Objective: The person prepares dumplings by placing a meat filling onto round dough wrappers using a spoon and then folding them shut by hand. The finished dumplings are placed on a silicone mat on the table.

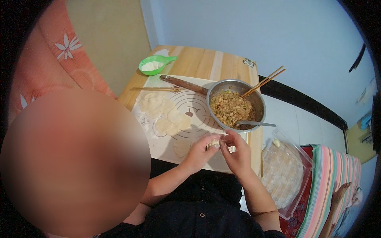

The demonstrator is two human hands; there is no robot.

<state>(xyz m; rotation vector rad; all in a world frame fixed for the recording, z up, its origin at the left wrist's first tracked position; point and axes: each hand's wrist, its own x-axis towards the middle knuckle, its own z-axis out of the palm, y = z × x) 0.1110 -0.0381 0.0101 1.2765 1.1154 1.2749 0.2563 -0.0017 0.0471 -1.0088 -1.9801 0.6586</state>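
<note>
Along the near edge of the wooden tabletop (192, 58), over the white mat (206, 157), the left hand (200, 152) pinches a small dough piece (214, 142); the right hand (238, 155) bends in at its right side, fingers narrow, exact grip hidden. Judgement: short, even pinches along the edge, filling kept off the seam. Around: clear tray (300, 188), low at right; steel bowl (260, 104) of filling (230, 107), rim just beyond the right fingers, likeliest bump; overlapping wrappers (162, 109), left; rolling pin (184, 83), reaching the bowl's left side; chopsticks (264, 82) and spoon (260, 123) jutting rightward from the bowl.
</note>
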